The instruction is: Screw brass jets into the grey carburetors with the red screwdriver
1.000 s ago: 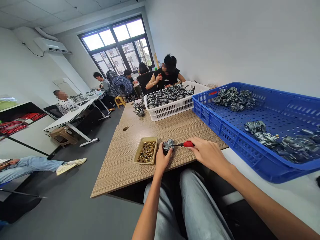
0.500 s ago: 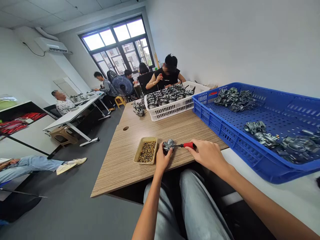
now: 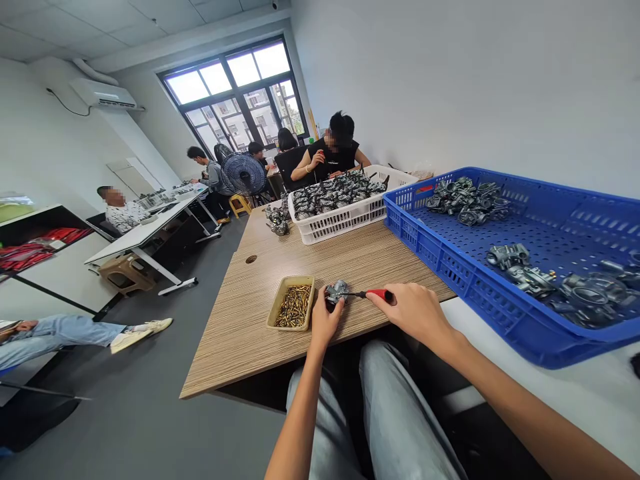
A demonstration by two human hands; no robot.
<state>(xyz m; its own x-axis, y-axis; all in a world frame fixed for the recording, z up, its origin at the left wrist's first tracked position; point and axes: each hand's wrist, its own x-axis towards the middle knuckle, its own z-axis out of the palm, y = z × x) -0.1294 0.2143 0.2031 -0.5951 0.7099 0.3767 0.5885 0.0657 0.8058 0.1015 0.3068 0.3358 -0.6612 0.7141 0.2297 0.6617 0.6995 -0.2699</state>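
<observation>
My left hand point(image 3: 326, 316) is closed round a small grey metal carburetor point(image 3: 339, 289) just above the table's front part. My right hand point(image 3: 413, 308) grips a screwdriver point(image 3: 380, 294) with a red and black handle. Its dark shaft points left and its tip meets the carburetor's right side; the exact contact spot is too small to make out. Beside my left hand stands a cream tub point(image 3: 271, 319) filled with small brass-coloured screw-like parts point(image 3: 294, 307).
A blue crate point(image 3: 450, 267) with metal carburetors fills the right side. Behind, a white basket point(image 3: 330, 232) holds many dark metal parts, with more parts point(image 3: 277, 219) left of it. A co-worker point(image 3: 340, 150) sits across the wooden table point(image 3: 235, 320).
The screwdriver's handle looks slightly turned in my right hand, its tip still at the carburetor. My left hand keeps its hold, and the view has shifted very little.
</observation>
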